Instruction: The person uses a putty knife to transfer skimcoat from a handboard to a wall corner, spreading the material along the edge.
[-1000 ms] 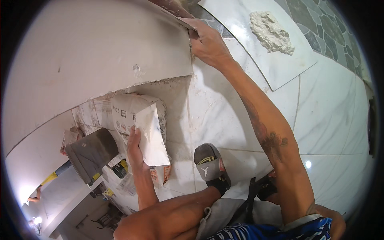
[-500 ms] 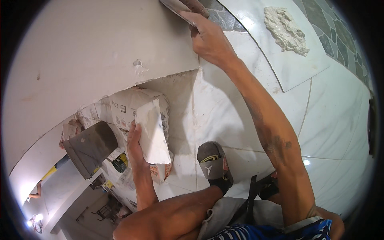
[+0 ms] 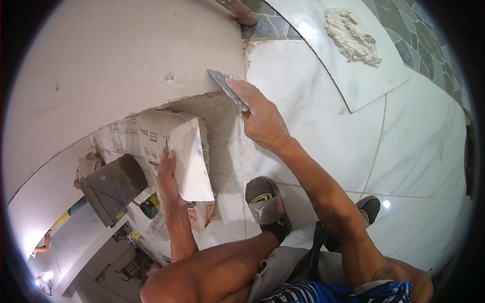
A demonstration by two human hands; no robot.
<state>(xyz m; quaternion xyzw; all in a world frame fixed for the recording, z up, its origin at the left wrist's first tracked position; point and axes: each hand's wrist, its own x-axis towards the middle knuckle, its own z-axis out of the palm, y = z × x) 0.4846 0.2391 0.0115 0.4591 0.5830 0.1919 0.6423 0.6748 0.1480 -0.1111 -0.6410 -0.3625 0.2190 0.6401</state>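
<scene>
My right hand (image 3: pixel 263 120) grips a flat metal putty knife (image 3: pixel 227 90), whose blade lies at the lower edge of the pale wall panel (image 3: pixel 126 55). A rough light patch (image 3: pixel 173 80) shows on that panel, left of the blade. My left hand (image 3: pixel 168 169) is closed on the edge of a white, putty-smeared rectangular board (image 3: pixel 191 169), held tilted in front of a printed bag (image 3: pixel 151 123). Off to the right, a lumpy mound of off-white putty (image 3: pixel 352 38) rests on a large white tile (image 3: pixel 371 81).
A dark grey bucket (image 3: pixel 113 187) lies tipped at the left, near assorted items. Below the panel opens a recess with the bag inside. Marble-look tiles (image 3: pixel 313 146) cover the floor, where my sandalled foot (image 3: pixel 265 204) stands. Another person's arm (image 3: pixel 44 243) shows at far left.
My right hand has come down and nearer with the putty knife, from the panel's far end to its lower edge. My left hand and board have hardly moved.
</scene>
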